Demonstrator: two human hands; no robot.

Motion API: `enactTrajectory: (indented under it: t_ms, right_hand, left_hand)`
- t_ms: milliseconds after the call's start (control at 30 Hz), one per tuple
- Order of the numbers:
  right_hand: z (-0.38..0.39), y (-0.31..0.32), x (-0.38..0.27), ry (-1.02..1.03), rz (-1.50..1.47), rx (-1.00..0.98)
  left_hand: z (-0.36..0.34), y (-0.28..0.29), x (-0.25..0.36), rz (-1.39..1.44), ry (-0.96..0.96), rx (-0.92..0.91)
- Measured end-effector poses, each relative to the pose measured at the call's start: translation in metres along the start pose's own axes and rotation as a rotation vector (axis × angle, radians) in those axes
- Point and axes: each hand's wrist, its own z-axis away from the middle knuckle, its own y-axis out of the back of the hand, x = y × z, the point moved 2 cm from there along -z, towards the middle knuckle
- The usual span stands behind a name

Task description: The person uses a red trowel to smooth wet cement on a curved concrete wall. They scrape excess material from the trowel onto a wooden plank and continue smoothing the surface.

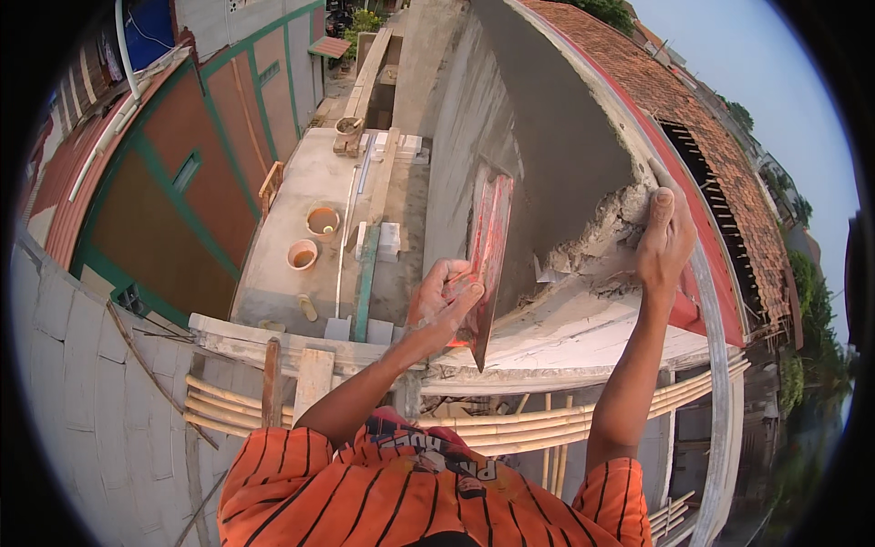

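Observation:
My left hand [441,303] is closed round a red plastering float [492,228], which stands tilted on edge beside the wall. My right hand [665,239] is closed on a long grey straightedge bar [713,365] at the outer edge of the wall top. The bar runs down past my right forearm; its far tip pokes out beyond my fingers. Between the hands, dark smooth mortar [570,118] coats the wall face and ends in a rough, lumpy border [602,232]. Nearer to me the wall is pale and bare [583,319]. Whether the float touches the mortar I cannot tell.
Bamboo poles [519,428] run across just in front of me. Down on the concrete slab [292,191] at the left stand two buckets [303,255], a green plank [366,283] and white blocks [388,239]. A red metal edge [720,264] and a tiled roof [629,82] lie to the right.

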Motion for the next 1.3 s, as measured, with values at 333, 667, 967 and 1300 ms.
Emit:
enactTrajectory:
  t_ms: [333, 667, 967, 1300]
  right_hand:
    - [-0.093, -0.023, 0.073, -0.233, 0.034, -0.409]
    - [-0.084, -0.034, 0.090, -0.320, -0.155, -0.520]
    - [-0.086, -0.035, 0.069, -0.327, -0.081, -0.517]
    - [-0.094, -0.041, 0.069, -0.313, -0.126, -0.572]
  left_hand:
    - [-0.006, -0.039, 0.058, 0.054, -0.097, -0.243]
    - [-0.029, -0.050, 0.072, -0.307, -0.169, -0.373]
    - [-0.118, -0.054, 0.097, -0.128, -0.248, -0.358]
    - [-0.153, -0.051, 0.120, -0.111, -0.285, -0.325]
